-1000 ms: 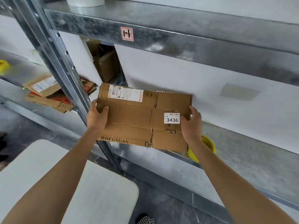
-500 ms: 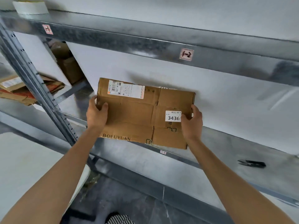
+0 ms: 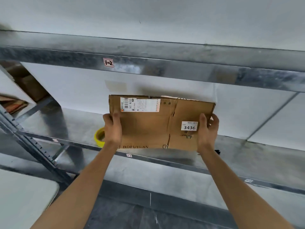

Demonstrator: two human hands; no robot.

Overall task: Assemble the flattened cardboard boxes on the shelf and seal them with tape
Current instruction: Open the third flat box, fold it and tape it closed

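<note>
Head view. Left hand grips the left edge of a flattened cardboard box, thumb on the front face; right hand grips the right edge, thumb beside a white sticker reading 3436. Box held flat and upright in front of the metal shelf, above its front rail. White shipping label lies along the box's upper left. Yellow tape roll sits on the shelf, partly hidden behind the left hand. Small dark object, possibly a tool, shows beside the right wrist.
</note>
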